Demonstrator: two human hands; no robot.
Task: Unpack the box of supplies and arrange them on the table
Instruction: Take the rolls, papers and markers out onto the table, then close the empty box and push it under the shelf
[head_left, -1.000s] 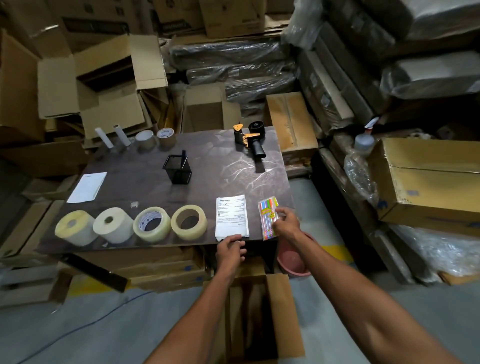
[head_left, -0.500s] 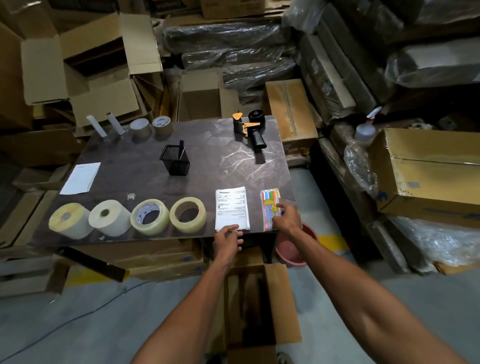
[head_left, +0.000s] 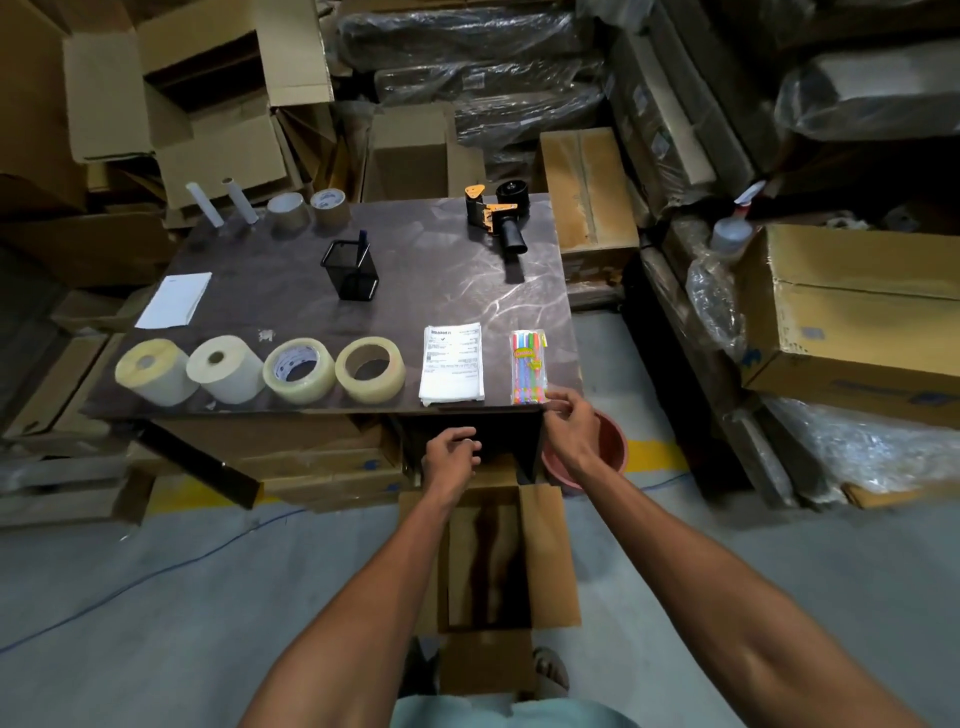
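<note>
Room was dim, overhead light threw white glare on the table (head_left: 467, 291) and stacked plastic wrap (head_left: 519, 83), corners sank into shadow, wide-angle lens bent edges, detail slightly soft.

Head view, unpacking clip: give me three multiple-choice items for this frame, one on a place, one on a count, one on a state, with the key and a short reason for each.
1. Where does the pack of coloured pens lie on the table?
A. far left corner
B. near right corner
C. inside the mesh holder

2. How many rolls stand in the row along the table's near edge?
A. two
B. four
C. six

3. What state is the cardboard box on the floor in?
A. taped shut
B. flaps open
C. crushed flat

Key:
1 B: the pack sits at the near right corner, right of the printed sheets, with the right hand at its near end.
2 B: two paper rolls and two clear tape rolls line that edge.
3 B: the flaps fold outward, and the left hand hangs above the box, holding nothing.
</note>
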